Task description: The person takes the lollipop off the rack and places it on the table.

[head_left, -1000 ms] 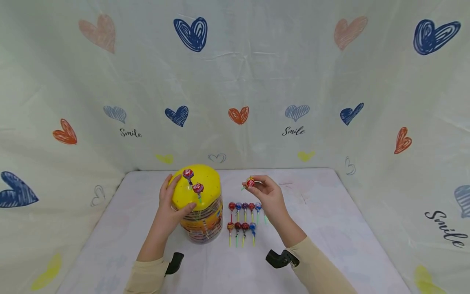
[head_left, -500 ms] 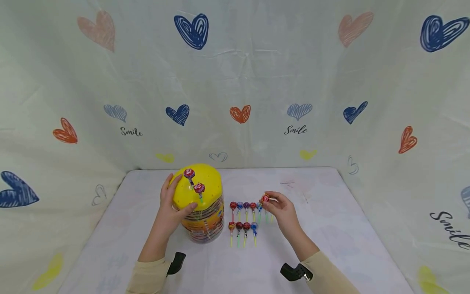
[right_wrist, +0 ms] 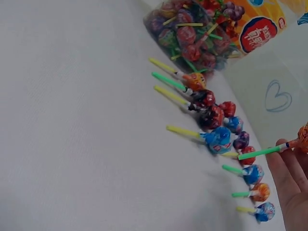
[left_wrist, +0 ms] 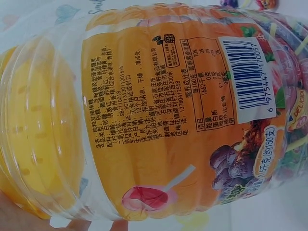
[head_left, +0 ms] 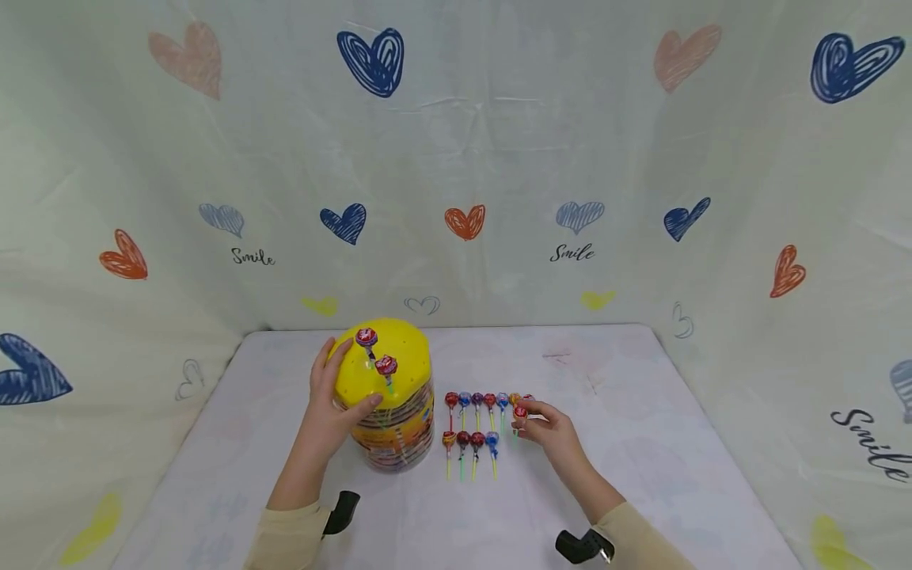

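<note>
A clear plastic jar (head_left: 392, 439) with a yellow lid (head_left: 409, 356) stands left of centre, wrapped lollipops inside it. My left hand (head_left: 329, 412) grips the lid from the left, thumb at its front edge and fingers along its far side. Two lollipops (head_left: 386, 366) stand upright on the lid. My right hand (head_left: 552, 434) pinches a lollipop (head_left: 521, 412) with a red-and-orange wrapper; in the right wrist view its green stick (right_wrist: 262, 153) points left. It is held by the right end of two rows of lollipops (head_left: 476, 440) lying on the table.
The back row holds several lollipops (head_left: 489, 400), partly covered by my right hand at its right end. Behind the white table (head_left: 627, 412) hangs a pale curtain (head_left: 513, 158) printed with hearts. An orange label (left_wrist: 159, 120) wraps the jar.
My right hand has moved right and then nearer to me with the lollipop, down beside the rows' right end. My left hand has stayed on the jar's lid.
</note>
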Demonstrator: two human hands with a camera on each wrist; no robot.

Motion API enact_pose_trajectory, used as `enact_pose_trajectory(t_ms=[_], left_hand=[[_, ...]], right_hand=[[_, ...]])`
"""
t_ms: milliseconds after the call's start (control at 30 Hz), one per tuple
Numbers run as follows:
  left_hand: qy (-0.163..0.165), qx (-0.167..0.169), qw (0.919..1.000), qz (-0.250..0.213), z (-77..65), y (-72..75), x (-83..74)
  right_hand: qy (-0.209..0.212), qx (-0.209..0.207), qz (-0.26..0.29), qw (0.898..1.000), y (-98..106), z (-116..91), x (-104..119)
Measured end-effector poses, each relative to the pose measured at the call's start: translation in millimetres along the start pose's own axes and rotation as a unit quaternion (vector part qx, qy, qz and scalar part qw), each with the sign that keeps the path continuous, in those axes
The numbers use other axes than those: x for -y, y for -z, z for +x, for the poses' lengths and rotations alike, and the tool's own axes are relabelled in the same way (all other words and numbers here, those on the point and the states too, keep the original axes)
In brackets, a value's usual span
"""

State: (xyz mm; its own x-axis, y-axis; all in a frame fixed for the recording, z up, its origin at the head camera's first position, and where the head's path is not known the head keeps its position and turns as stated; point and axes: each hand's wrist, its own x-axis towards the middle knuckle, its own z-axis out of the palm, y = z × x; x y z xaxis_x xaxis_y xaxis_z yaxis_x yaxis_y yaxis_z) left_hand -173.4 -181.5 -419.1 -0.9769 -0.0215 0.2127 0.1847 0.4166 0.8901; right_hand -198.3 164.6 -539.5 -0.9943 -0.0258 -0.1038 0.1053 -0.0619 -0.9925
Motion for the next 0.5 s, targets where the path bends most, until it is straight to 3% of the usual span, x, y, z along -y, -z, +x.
enact_pose_trajectory(t_ms=[267, 500], left_hand=[[0.002, 0.005, 1.0000, -0.005, 0.7, 0.1, 2.4], [0.001, 0.003, 1.0000, -0.008, 0.0, 0.1, 1.4]], right_hand=[[0.001, 0.036, -0.074, 0.997, 4.1, 4.6, -19.6], [0.023, 0.050, -0.177, 0.983, 0.6, 6.7, -29.3]])
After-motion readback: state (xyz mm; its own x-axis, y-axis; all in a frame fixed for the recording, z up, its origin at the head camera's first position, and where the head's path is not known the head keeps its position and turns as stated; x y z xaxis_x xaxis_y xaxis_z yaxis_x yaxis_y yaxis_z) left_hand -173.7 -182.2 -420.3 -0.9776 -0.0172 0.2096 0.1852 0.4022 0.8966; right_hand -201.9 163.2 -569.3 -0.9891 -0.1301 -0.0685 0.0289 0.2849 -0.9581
